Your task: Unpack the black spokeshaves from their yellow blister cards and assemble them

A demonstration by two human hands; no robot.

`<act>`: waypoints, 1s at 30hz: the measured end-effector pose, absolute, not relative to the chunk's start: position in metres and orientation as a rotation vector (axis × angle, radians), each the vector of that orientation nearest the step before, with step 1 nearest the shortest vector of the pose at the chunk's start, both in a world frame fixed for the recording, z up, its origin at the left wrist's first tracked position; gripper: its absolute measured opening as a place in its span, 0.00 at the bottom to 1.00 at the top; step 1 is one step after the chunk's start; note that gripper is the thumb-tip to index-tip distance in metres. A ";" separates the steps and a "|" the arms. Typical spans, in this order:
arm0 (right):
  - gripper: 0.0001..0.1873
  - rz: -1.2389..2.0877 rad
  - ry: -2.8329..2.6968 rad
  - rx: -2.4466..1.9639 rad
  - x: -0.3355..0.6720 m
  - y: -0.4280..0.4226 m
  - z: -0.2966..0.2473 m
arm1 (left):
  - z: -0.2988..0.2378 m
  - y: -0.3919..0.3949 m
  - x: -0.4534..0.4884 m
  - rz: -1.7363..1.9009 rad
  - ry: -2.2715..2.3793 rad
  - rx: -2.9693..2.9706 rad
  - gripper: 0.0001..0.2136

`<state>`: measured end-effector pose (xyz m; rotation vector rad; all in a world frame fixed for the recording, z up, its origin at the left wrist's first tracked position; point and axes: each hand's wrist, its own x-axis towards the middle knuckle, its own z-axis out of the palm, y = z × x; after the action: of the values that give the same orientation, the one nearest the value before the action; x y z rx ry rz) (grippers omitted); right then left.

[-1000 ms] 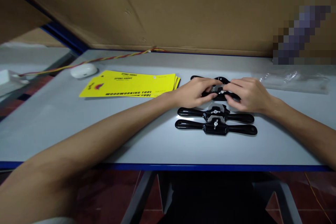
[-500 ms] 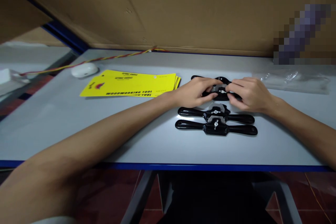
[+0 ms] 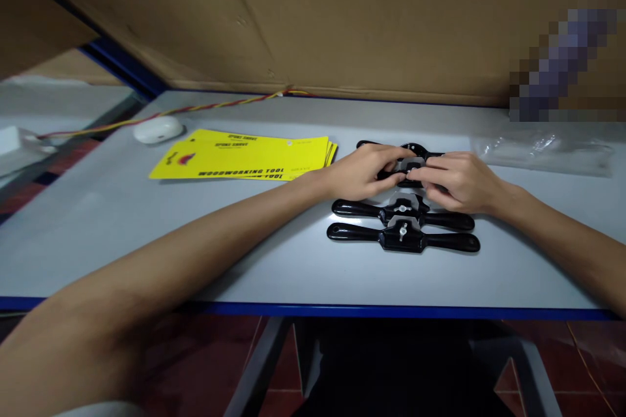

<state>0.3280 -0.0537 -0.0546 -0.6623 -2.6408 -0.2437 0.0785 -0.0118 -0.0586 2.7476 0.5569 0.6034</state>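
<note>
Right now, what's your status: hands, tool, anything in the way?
Left hand holding black spokeshave. Right hand at its centre. Crowding it: two spokeshaves close in front, another spokeshave partly hidden behind.

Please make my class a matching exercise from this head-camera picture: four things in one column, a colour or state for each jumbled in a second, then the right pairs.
Things:
1. Cards
2. Plastic bag
3. Left hand
4. Wires

Colours and states:
A. Touching a black tool
B. Red and yellow, twisted together
C. Overlapping, yellow with black lettering
D. See-through and wrinkled

Right pairs: 1-C, 2-D, 3-A, 4-B
</note>
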 end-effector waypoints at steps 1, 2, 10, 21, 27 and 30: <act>0.20 -0.231 -2.637 -0.665 0.328 -0.053 -0.055 | -0.058 -0.012 0.079 0.603 0.560 2.747 0.23; 0.20 -0.215 -2.637 -0.669 0.329 -0.053 -0.056 | -0.058 -0.012 0.079 0.603 0.563 2.746 0.23; 0.19 -0.114 -2.632 -0.757 0.329 -0.053 -0.058 | -0.059 -0.012 0.079 0.616 0.555 2.738 0.22; 0.18 -0.076 -2.541 -0.833 0.326 -0.054 -0.060 | -0.056 -0.014 0.080 0.586 0.581 2.725 0.20; 0.13 -0.006 -2.466 -0.854 0.322 -0.056 -0.059 | -0.056 -0.014 0.080 0.580 0.592 2.724 0.21; 0.07 0.004 -2.425 -0.891 0.322 -0.056 -0.059 | -0.056 -0.014 0.080 0.578 0.598 2.723 0.22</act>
<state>0.3216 -0.0563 -0.0586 -0.8911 -2.4249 0.0040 0.0805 -0.0140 -0.0563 2.7232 0.5983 0.5777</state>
